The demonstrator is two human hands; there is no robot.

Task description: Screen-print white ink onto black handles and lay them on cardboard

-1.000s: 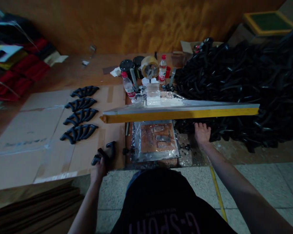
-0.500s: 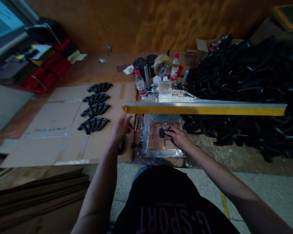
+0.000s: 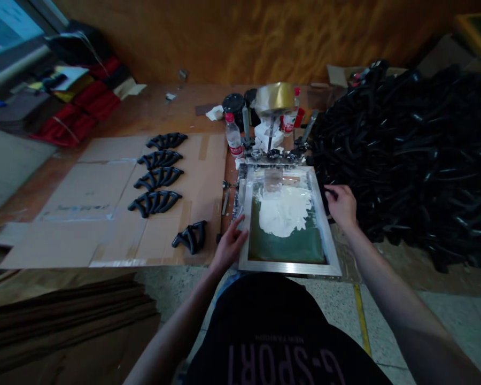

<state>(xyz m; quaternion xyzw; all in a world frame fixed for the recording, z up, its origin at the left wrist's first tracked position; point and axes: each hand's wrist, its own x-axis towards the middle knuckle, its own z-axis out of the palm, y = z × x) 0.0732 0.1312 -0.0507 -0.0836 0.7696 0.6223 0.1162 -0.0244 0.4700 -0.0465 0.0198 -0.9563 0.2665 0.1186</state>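
Observation:
A metal-framed printing screen (image 3: pixel 291 267) lies flat in front of me, its green mesh partly covered by a thick white patch of ink (image 3: pixel 282 214). My left hand (image 3: pixel 229 247) is at the frame's left side, thumb and fingers apart, fingertips touching the edge. To the right of the frame, my right hand (image 3: pixel 342 206) is at the border of a big heap of black curved pieces (image 3: pixel 404 155), thumb and fingers pinched together. Whatever is between them is too dark to make out. A small group of black curved pieces (image 3: pixel 190 236) lies on the cardboard left of my left hand.
Several rows of black pieces (image 3: pixel 158 179) lie on the cardboard sheet (image 3: pixel 88 187). Behind the screen stand a plastic bottle (image 3: pixel 233 136), a roll of tape (image 3: pixel 276 99) and dark tubs (image 3: pixel 233 104). Red bundles (image 3: pixel 80 112) are stacked at the far left.
The screen has swung down from nearly edge-on to flat. My left hand has moved right to its side. My right hand has left the printing bed and moved right to the heap.

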